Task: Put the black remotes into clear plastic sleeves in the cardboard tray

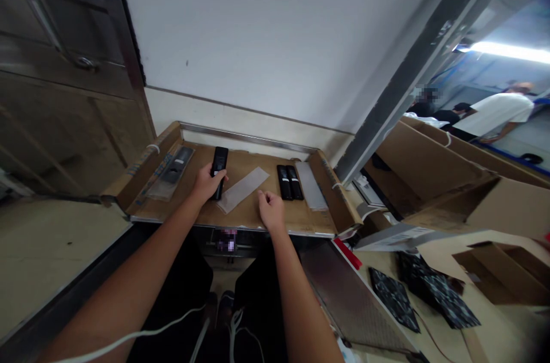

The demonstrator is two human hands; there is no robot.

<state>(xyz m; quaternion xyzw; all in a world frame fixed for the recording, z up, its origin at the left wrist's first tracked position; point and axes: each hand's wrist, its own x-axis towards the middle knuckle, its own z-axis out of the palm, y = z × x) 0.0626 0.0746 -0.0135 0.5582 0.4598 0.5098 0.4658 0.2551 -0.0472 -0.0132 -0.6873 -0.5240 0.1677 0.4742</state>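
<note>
My left hand (208,184) is closed around a black remote (220,160) at the left-centre of the cardboard-lined tray (244,162). To its right, a clear plastic sleeve (244,188) lies slanted on the cardboard. My right hand (271,209) is curled beside that sleeve's right side, above the tray's front part; whether its fingers pinch anything is too small to tell. Two black remotes (289,182) lie side by side to the right. Further right are more clear sleeves (311,186). At the tray's left, a bagged dark remote (178,165) rests on plastic.
Raised cardboard sides (337,197) bound the tray, with a wall (258,36) behind. A metal door (55,36) is at left. Open cardboard boxes (442,174) and dark patterned packets (394,297) are at right. A person in white (498,114) is in the background.
</note>
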